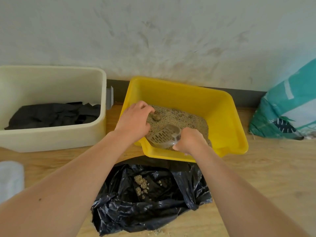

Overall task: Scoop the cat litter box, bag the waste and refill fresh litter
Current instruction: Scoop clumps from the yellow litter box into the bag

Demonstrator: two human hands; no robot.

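The yellow litter box [222, 117] sits on the wooden floor [266, 177] just past the middle of the view, its far corner close to the grey baseboard [244, 97] of the white wall [153, 35]. Tan litter [181, 117] is banked toward the box's 8 o'clock corner, and the wall at its 2 o'clock side shows bare yellow. Two darker clumps [156, 118] lie on the litter near the 10 o'clock side.

The left hand [135, 122] grasps the box's 9 o'clock rim, its fingers curled over the edge and down onto the litter beside the clumps. The right hand [189, 141] is clenched round the handle of a translucent slotted scoop [164, 135]. The scoop lies low in the near corner of the box, its slotted blade pointing toward 10 o'clock and resting on the litter.

At 6 o'clock from the box, touching its near rim, a black bin bag [153, 211] lies open on the floor with pale litter lumps [141, 183] inside. A few grains [159, 230] are scattered at the bag's near edge.

At 9 o'clock stands a cream plastic tub [51, 139] holding dark crumpled material [54, 115]. At 3 o'clock a teal-and-white sack [287, 106] leans against the wall. A blurred white object [10, 178] shows at the view's 8 o'clock edge.
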